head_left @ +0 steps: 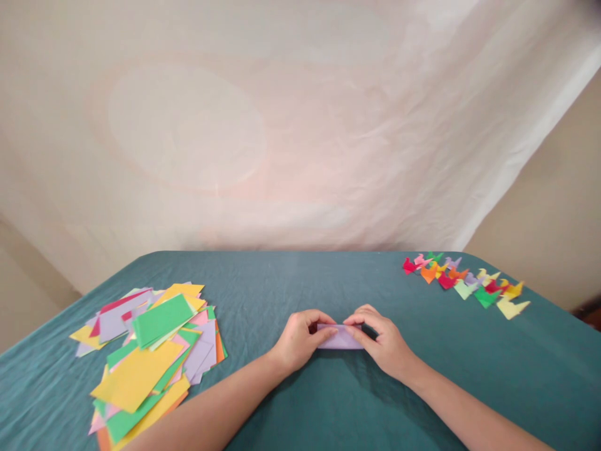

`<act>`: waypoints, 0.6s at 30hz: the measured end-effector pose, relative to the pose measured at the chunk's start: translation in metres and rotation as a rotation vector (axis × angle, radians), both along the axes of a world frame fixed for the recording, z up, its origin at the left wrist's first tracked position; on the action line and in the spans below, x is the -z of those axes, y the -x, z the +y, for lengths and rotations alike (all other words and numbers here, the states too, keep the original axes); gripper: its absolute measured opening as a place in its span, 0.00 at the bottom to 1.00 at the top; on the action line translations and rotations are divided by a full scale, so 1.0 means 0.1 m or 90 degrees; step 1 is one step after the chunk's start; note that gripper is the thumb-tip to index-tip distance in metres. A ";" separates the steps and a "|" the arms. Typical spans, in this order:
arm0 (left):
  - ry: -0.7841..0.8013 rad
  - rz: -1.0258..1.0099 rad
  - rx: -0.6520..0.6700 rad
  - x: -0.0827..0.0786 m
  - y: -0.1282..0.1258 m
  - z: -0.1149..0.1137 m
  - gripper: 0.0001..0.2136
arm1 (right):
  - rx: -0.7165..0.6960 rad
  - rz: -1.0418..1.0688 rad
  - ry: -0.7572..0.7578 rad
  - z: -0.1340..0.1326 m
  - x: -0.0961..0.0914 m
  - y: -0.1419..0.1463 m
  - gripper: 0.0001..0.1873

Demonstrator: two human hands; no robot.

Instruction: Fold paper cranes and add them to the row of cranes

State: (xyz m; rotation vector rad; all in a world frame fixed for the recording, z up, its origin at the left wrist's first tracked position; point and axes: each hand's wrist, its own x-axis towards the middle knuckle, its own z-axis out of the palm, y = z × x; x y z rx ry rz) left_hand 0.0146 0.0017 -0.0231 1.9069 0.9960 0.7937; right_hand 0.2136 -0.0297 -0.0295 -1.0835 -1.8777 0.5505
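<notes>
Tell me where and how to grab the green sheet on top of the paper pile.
I'd pinch the green sheet by its short right edge, coming from the right with the left hand, once that lets go of the purple paper. The sheet lies uncovered atop the paper pile, with that edge facing the hand. Go lightly: a pale green sheet peeks out just beneath.

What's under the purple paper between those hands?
Teal tablecloth shows around the purple paper, held by the left hand and right hand. The spot directly beneath is covered; whether paper touches cloth, I can't tell.
</notes>
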 end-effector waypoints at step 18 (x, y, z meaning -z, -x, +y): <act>-0.047 0.033 -0.011 -0.01 0.00 0.00 0.10 | 0.012 -0.037 -0.006 -0.01 0.01 0.00 0.08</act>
